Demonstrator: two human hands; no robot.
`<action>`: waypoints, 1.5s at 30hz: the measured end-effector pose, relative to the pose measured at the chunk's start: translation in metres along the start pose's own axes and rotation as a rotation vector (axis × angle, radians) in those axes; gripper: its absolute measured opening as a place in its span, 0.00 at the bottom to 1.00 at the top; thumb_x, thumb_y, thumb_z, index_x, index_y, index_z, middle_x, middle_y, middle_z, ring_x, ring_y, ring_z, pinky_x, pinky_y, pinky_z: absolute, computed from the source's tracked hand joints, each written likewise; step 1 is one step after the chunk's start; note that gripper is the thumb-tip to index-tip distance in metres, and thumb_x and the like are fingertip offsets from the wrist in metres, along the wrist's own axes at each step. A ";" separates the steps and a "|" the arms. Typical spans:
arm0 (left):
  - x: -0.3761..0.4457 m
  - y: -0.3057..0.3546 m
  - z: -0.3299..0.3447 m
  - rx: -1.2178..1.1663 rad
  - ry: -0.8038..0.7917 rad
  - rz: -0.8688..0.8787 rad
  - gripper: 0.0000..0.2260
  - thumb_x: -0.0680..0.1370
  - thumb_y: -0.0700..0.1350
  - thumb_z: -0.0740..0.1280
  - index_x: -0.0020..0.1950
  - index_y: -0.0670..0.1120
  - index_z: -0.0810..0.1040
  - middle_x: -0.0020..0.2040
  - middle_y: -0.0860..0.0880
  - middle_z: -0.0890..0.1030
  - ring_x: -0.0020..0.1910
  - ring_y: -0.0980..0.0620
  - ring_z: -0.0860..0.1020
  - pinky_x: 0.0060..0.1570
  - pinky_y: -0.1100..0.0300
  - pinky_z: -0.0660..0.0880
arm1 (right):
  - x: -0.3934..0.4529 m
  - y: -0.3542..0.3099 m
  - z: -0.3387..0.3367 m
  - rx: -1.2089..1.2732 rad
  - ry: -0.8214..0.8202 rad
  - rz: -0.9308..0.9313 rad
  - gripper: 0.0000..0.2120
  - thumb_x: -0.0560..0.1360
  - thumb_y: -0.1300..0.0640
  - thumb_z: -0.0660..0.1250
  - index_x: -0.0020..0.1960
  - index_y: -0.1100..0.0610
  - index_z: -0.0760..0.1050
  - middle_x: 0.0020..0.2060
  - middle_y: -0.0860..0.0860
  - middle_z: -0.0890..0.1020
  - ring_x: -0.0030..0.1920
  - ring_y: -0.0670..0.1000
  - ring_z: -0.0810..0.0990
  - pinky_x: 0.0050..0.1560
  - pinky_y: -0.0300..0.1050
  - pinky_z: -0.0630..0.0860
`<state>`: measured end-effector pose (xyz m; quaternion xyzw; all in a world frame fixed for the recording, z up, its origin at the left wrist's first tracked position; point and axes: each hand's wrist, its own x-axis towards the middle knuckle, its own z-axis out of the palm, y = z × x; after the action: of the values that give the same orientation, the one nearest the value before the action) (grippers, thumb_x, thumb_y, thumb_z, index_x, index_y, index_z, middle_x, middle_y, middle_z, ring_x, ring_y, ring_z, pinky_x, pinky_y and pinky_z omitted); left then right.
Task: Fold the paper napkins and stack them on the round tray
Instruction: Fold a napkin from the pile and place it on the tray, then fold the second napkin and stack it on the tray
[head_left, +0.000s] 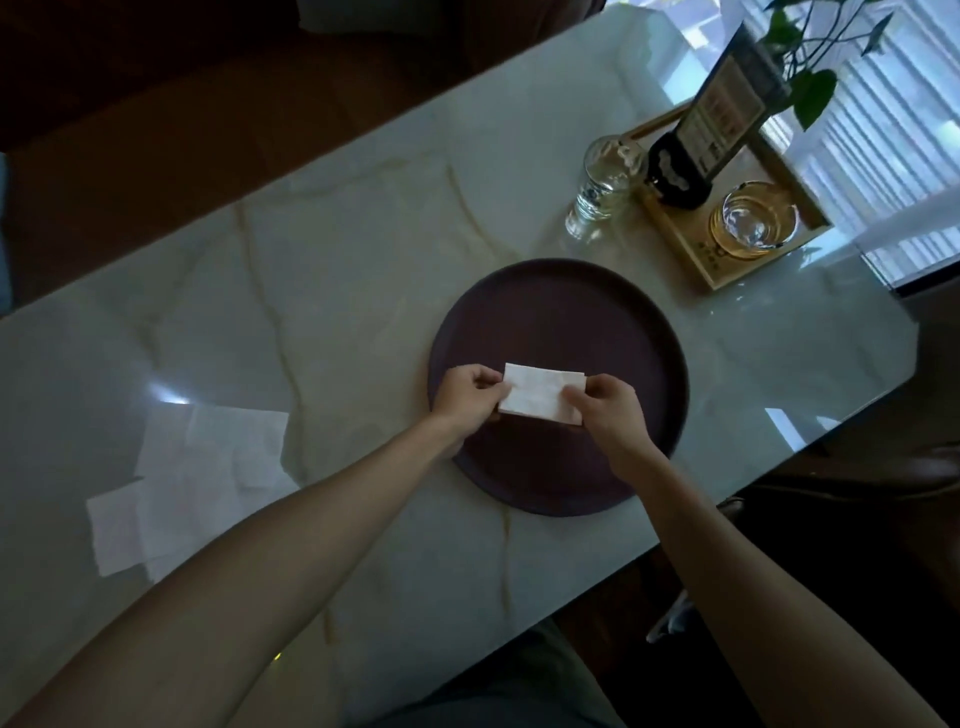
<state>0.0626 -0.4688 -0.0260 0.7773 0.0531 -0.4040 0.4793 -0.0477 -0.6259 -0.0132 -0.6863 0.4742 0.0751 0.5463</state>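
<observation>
- The marble table (363, 249) runs diagonally through the view; its right edge passes just beside the round tray (561, 306), while broad bare stone lies to the left of the tray and beyond it.
- The dark tray floor shows all round the hands.
- A folded napkin (540, 393) sits over the near-left part of the tray, a white rectangle with its long axis running left to right, dipping slightly toward the right.
- The left hand (467, 396) pinches its left short end, and the right hand (608, 410) pinches its right end, fingers curled on the paper.
- Unfolded napkins (202, 478) lie overlapping on the table, well to the left.
- Beyond the tray stand a glass bottle (602, 182) and a wooden tray (691, 249) holding a glass ashtray (753, 218) and a menu stand (722, 119).
</observation>
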 end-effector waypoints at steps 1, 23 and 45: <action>0.005 -0.002 0.004 0.023 0.008 -0.007 0.02 0.78 0.39 0.72 0.48 0.42 0.80 0.40 0.46 0.80 0.38 0.53 0.80 0.40 0.57 0.82 | 0.005 0.003 -0.001 0.011 -0.002 0.024 0.05 0.74 0.56 0.69 0.46 0.56 0.81 0.42 0.53 0.85 0.44 0.54 0.86 0.41 0.51 0.85; 0.004 -0.013 -0.011 0.402 0.148 0.206 0.05 0.76 0.46 0.72 0.49 0.47 0.79 0.39 0.54 0.80 0.40 0.54 0.79 0.42 0.62 0.71 | 0.005 0.000 0.014 -0.528 0.161 -0.141 0.13 0.78 0.47 0.64 0.55 0.55 0.72 0.52 0.51 0.79 0.48 0.55 0.78 0.46 0.50 0.72; -0.155 -0.204 -0.323 -0.043 0.548 -0.155 0.21 0.74 0.50 0.75 0.65 0.47 0.76 0.61 0.47 0.77 0.54 0.52 0.76 0.49 0.61 0.69 | -0.157 -0.067 0.324 -0.606 -0.539 -0.280 0.26 0.74 0.53 0.76 0.67 0.62 0.73 0.60 0.58 0.80 0.55 0.52 0.78 0.53 0.44 0.71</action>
<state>0.0498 -0.0582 0.0054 0.8408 0.2486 -0.2130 0.4312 0.0513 -0.2735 0.0027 -0.8293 0.1733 0.3130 0.4292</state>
